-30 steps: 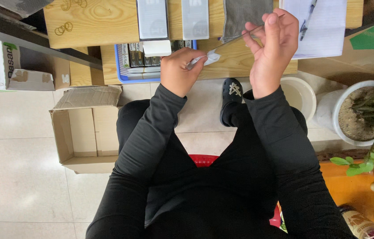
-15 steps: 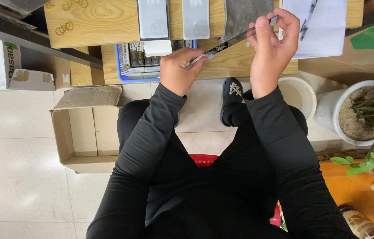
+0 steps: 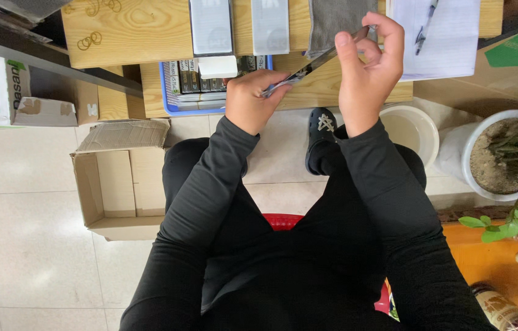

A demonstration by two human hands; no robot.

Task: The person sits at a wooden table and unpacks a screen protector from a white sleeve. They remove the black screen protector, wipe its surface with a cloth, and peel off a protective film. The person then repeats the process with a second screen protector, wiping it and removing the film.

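Seated person seen from above, both forearms raised over the lap. The left hand is clenched around the lower end of a thin flat grey strip, its fingers folded over that end; the right hand pinches the upper end between thumb and fingertips, so the strip spans the gap between the two hands, tilted upward toward the right. Judged from its slim, straight profile, the strip is probably light and fairly stiff, perhaps with a keen edge; a pinch on the flat faces near each end appears the safest hold. Below the fingers, open air lies above the knees and a black shoe. Just beyond the fingertips runs the wooden bench, crowded with grey blocks, a grey cloth and paper.
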